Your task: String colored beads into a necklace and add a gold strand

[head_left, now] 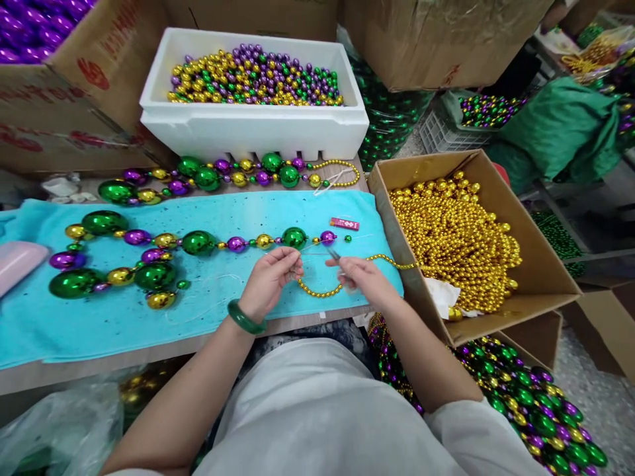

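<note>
My left hand (272,276), a green bangle on its wrist, is closed with thumb and forefinger pinched on a thin clear string (311,247). My right hand (361,274) is closed around small scissors (334,254), whose dark tips point toward the left hand. A strand of gold beads (320,293) sags between both hands and continues right into the cardboard box. Just beyond my hands, a strand of large green, purple and gold beads (198,242) curves across the turquoise towel (238,211). A loose green bead (348,238) and a small red packet (344,224) lie near its right end.
A white foam box (253,125) of small mixed beads stands at the back. Before it lies another bead strand (206,177). At right is a cardboard box (476,158) of gold bead chains. A pink object (20,264) sits at the left edge; bead piles (540,396) lie lower right.
</note>
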A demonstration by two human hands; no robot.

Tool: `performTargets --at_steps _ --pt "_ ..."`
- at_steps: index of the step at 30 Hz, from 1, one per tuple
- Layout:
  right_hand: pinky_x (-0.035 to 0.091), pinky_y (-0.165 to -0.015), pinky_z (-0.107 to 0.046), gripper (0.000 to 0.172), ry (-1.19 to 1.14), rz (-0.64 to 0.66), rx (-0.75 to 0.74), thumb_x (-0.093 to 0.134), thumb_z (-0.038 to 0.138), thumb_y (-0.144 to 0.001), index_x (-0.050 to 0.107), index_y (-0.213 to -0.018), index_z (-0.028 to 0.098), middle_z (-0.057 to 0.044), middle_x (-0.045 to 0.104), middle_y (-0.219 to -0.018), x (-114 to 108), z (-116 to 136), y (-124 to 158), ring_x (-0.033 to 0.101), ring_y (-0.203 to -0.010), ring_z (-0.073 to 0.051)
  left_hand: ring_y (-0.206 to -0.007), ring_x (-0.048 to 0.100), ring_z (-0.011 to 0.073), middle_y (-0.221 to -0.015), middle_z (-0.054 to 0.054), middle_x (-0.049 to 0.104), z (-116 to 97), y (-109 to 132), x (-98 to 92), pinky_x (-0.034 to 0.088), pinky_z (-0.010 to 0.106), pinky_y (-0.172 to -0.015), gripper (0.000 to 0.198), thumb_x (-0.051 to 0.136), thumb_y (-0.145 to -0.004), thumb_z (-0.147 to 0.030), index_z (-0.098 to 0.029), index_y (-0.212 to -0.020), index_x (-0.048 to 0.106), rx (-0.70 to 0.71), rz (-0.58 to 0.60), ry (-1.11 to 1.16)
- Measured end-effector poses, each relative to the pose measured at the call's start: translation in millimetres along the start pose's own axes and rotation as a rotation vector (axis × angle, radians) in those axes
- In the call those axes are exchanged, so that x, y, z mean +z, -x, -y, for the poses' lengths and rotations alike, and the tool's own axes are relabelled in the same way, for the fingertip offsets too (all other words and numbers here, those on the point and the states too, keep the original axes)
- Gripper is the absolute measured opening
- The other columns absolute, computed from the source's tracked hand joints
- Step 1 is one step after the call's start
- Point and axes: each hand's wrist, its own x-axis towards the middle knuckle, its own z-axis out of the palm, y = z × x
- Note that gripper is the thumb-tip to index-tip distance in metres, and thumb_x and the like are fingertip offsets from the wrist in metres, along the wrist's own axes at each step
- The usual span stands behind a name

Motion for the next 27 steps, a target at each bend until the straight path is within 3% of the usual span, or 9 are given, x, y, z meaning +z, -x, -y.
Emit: performTargets --at_steps 5,10,15,18,21,24,27 --pt "0.019 -0.045 -0.022 0.056 -0.158 0.008 0.084 0.061 0.063 -0.071 0.072 -0.093 0.013 0.005 0.041 -0.056 33 -12 -8 0.028 -0.047 -0.006 -0.059 0.057 0.0091 -0.068 0.0 0.062 2 5 5.7 0.046 0.022 -0.058 0.031 0.077 -0.064 -0.037 -0.014 -0.079 0.062 0.037 0.002 -0.08" --pt "0.015 -0.042 -0.022 0.048 -0.237 -0.046 0.064 0.064 0.058 -0.069 0.07 -0.085 0.014 0.006 0.04 -0.052 36 -12 -16 0.026 -0.042 -0.005 -0.06 0.056 0.0096 -0.068 0.0 0.062 5 8 6.6 0.045 0.023 -0.059 0.031 0.075 -0.066 -0.039 -0.014 -0.079 0.061 0.04 0.013 -0.151" --pt "0.019 -0.043 -0.022 0.042 -0.138 -0.1 0.012 0.062 0.055 -0.07 0.068 -0.075 0.014 0.007 0.036 -0.047 30 -13 -17 0.026 -0.042 -0.006 -0.061 0.056 0.0108 -0.068 0.0 0.062 7 8 4.9 0.045 0.025 -0.062 0.03 0.073 -0.068 -0.04 -0.015 -0.079 0.061 0.041 0.034 -0.236" --pt "0.029 -0.049 -0.024 0.038 0.173 -0.195 -0.109 0.058 0.052 -0.077 0.07 -0.082 0.016 0.002 0.05 -0.056 16 -15 -18 0.04 -0.05 -0.01 -0.062 0.056 0.0113 -0.068 0.0 0.061 6 11 0.6 0.045 0.025 -0.063 0.029 0.071 -0.07 -0.041 -0.015 -0.079 0.06 0.032 0.041 -0.287" --pt "0.037 -0.063 -0.028 0.033 0.734 -0.289 -0.237 0.057 0.046 -0.082 0.071 -0.095 0.018 -0.005 0.064 -0.079 4 -17 -21 0.054 -0.068 -0.017 -0.063 0.053 0.0108 -0.066 0.0 0.059 7 18 -5.5 0.043 0.025 -0.063 0.026 0.067 -0.074 -0.041 -0.015 -0.078 0.06 0.049 0.109 -0.362" --pt "0.037 -0.071 -0.032 0.032 1.164 -0.16 -0.342 0.054 0.044 -0.087 0.07 -0.1 0.02 -0.008 0.065 -0.086 3 -17 -26 0.056 -0.08 -0.021 -0.064 0.051 0.0108 -0.066 -0.001 0.057 10 27 -10.8 0.043 0.024 -0.065 0.025 0.064 -0.077 -0.04 -0.016 -0.077 0.061 0.056 0.202 -0.432" --pt "0.036 -0.08 -0.035 0.031 1.302 -0.034 -0.49 0.051 0.042 -0.09 0.068 -0.105 0.02 -0.009 0.064 -0.093 9 -16 -34 0.053 -0.091 -0.023 -0.069 0.053 0.0118 -0.071 0.0 0.059 15 34 -13.3 0.043 0.025 -0.067 0.025 0.063 -0.078 -0.04 -0.016 -0.078 0.061 0.043 0.25 -0.457"
